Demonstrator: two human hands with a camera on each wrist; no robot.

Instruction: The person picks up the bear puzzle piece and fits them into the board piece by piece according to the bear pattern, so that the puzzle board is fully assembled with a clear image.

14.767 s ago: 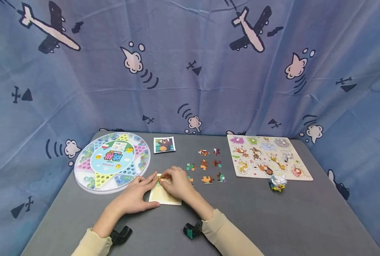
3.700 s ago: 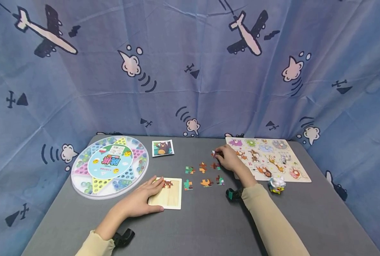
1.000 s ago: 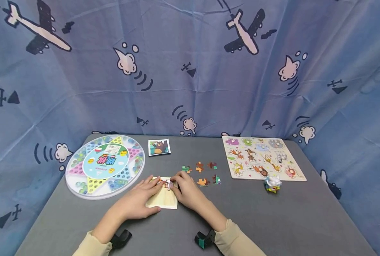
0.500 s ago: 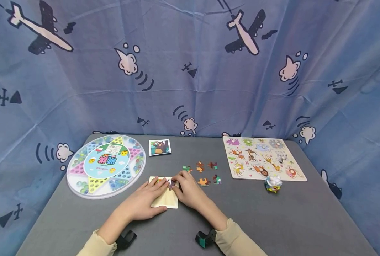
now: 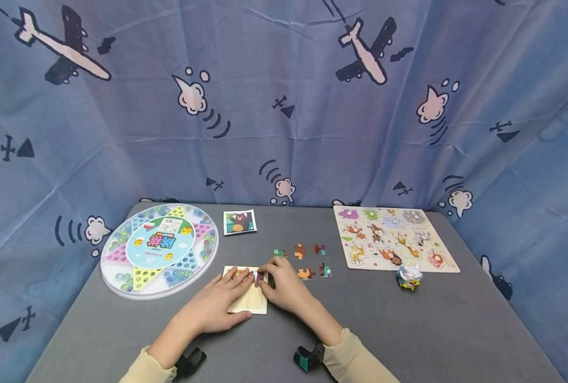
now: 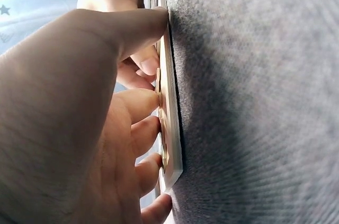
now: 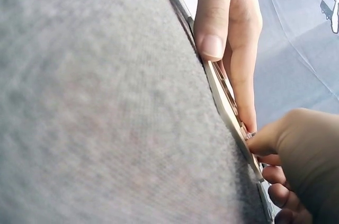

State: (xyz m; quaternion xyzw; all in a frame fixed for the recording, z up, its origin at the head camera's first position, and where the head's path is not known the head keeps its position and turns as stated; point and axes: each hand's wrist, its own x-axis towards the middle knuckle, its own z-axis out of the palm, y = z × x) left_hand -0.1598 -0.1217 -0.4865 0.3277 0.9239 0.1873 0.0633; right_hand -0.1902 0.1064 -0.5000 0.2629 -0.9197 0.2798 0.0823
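A small pale wooden puzzle tray point(image 5: 249, 304) lies flat in front of me. My left hand point(image 5: 217, 303) rests over its left side, fingers extended and pressing on pieces in the top row, thumb at the near edge. In the left wrist view, the left fingertips point(image 6: 151, 168) touch thin pieces on the tray point(image 6: 170, 128). My right hand point(image 5: 286, 284) pinches a dark purplish puzzle piece point(image 5: 259, 277) at the tray's top right corner. The right wrist view shows the right thumb and fingers low at the tray edge; the piece is mostly hidden there.
Several loose puzzle pieces point(image 5: 305, 273) lie right of the tray. Behind is a bear picture card point(image 5: 240, 222). A round Chinese checkers board point(image 5: 140, 290) stands left, an animal peg puzzle board point(image 5: 384, 238) right, with a small white-topped toy figure point(image 5: 409, 276) before it.
Earlier, the right hand fetched a piece from the back of the loose group and brought it to the tray's top right corner. Lately the left fingers have shifted slightly right over the top row.
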